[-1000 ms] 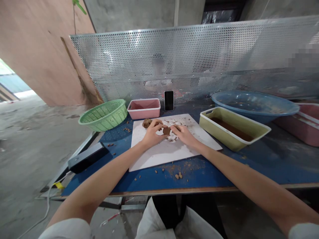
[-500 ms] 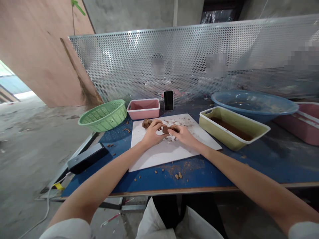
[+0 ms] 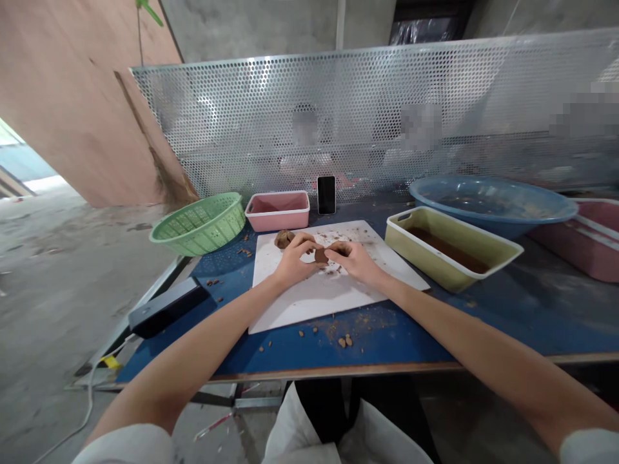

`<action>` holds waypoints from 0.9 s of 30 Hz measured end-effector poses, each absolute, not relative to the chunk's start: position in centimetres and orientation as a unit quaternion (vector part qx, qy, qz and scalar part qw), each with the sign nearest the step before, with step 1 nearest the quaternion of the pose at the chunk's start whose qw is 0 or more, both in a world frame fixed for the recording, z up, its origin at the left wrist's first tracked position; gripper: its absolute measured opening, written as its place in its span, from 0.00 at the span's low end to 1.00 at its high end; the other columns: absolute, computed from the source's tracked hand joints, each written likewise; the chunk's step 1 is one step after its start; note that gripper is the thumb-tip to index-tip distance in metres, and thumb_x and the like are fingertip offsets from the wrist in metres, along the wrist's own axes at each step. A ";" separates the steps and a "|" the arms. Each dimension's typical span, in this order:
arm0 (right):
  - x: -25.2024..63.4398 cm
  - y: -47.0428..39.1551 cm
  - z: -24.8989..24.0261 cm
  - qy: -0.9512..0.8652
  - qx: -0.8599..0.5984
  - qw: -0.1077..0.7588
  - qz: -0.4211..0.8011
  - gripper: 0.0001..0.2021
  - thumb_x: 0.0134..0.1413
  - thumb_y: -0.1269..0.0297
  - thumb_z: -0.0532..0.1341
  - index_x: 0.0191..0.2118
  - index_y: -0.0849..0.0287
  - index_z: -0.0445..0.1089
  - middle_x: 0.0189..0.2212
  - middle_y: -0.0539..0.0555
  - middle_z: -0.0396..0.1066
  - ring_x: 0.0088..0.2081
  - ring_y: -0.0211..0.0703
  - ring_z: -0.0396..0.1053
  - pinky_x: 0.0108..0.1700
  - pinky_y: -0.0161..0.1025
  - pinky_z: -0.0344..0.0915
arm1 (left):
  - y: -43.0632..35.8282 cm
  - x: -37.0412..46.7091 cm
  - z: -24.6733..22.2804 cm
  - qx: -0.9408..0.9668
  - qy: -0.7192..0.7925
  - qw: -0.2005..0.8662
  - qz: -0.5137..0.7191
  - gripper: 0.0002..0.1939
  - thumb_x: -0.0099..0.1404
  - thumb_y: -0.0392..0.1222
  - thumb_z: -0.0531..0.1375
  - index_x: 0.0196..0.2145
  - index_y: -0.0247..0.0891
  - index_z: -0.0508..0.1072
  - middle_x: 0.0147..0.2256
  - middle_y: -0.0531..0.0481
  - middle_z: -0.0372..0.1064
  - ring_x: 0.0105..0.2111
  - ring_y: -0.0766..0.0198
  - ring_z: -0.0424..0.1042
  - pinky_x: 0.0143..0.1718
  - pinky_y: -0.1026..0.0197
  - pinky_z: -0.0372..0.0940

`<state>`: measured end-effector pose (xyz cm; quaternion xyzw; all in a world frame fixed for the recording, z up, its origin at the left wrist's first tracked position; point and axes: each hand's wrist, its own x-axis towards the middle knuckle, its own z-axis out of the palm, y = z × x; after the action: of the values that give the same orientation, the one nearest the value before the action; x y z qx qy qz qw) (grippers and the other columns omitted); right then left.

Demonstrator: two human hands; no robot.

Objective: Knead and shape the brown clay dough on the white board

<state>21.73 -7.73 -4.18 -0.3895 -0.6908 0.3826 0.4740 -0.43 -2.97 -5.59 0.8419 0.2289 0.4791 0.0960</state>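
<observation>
Between my two hands, over the white board, is a small brown piece of what looks like clay (image 3: 321, 256). My left hand (image 3: 296, 261) pinches its left side with thumb and fingers. My right hand (image 3: 355, 261) grips its right side, the thumb pressed against it and the other fingers partly hidden. Just behind my left hand lies a larger brown clay lump (image 3: 283, 239). Brown crumbs are scattered over the white board (image 3: 290, 306), mostly around and beyond my hands.
A green basket (image 3: 198, 225) and pink bin (image 3: 278, 219) stand back left, with an upright phone (image 3: 326, 194) beside them. To the right are a yellow-green bin (image 3: 435, 258) holding brown liquid and a blue basin (image 3: 493, 200). A dark box (image 3: 167, 309) sits left. Perforated metal sheet (image 3: 358, 116) stands behind.
The small brown piece has turned slightly between my fingers, showing a broader face. Both hands have stayed in nearly the same place.
</observation>
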 end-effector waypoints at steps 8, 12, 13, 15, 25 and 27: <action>22.2 -6.9 -4.8 -0.739 -0.449 0.417 0.279 0.17 0.71 0.49 0.61 0.43 0.56 0.82 0.45 0.60 0.84 0.48 0.58 0.80 0.56 0.52 0.69 | -2.3 -0.1 -5.9 0.857 0.316 0.094 0.395 0.19 0.60 0.45 0.77 0.47 0.40 0.81 0.46 0.44 0.72 0.47 0.54 0.73 0.53 0.49 0.72; 22.5 -6.8 -4.7 -0.774 -0.474 0.380 0.182 0.17 0.75 0.54 0.56 0.49 0.54 0.81 0.50 0.61 0.83 0.53 0.59 0.77 0.61 0.55 0.64 | -1.0 -0.1 -6.6 0.879 0.362 0.080 0.298 0.17 0.59 0.50 0.77 0.40 0.39 0.83 0.41 0.43 0.75 0.45 0.48 0.75 0.55 0.42 0.69; 22.6 -6.8 -4.6 -0.779 -0.472 0.374 0.172 0.16 0.75 0.56 0.56 0.50 0.54 0.81 0.50 0.61 0.82 0.52 0.58 0.77 0.60 0.54 0.64 | -0.8 -0.2 -6.7 0.879 0.370 0.079 0.291 0.18 0.58 0.52 0.77 0.40 0.38 0.84 0.42 0.42 0.76 0.46 0.47 0.75 0.56 0.41 0.69; 22.8 -7.0 -4.4 -0.795 -0.468 0.356 0.151 0.16 0.74 0.60 0.56 0.52 0.55 0.81 0.49 0.61 0.81 0.50 0.56 0.76 0.58 0.53 0.64 | -0.7 -0.3 -6.6 0.878 0.370 0.089 0.290 0.22 0.57 0.53 0.78 0.44 0.38 0.84 0.43 0.41 0.78 0.47 0.47 0.76 0.56 0.41 0.68; 23.2 -7.6 -4.3 -0.862 -0.447 0.233 0.052 0.19 0.70 0.70 0.56 0.57 0.56 0.82 0.46 0.61 0.74 0.46 0.52 0.71 0.59 0.55 0.55 | -1.2 -0.9 -6.0 0.851 0.356 0.221 0.315 0.13 0.62 0.45 0.72 0.43 0.38 0.84 0.37 0.47 0.82 0.33 0.61 0.74 0.38 0.58 0.69; 23.1 -7.6 -4.4 -0.868 -0.443 0.221 0.048 0.19 0.71 0.71 0.55 0.56 0.57 0.82 0.45 0.61 0.73 0.46 0.52 0.71 0.59 0.55 0.54 | -1.1 -0.8 -6.0 0.849 0.361 0.226 0.312 0.11 0.61 0.43 0.73 0.42 0.38 0.85 0.37 0.46 0.82 0.34 0.60 0.75 0.38 0.58 0.70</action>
<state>23.06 -7.64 -4.35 -0.4429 -0.8675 0.0479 0.2212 -0.81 -1.13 -5.96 0.8491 0.3608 0.3122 0.2264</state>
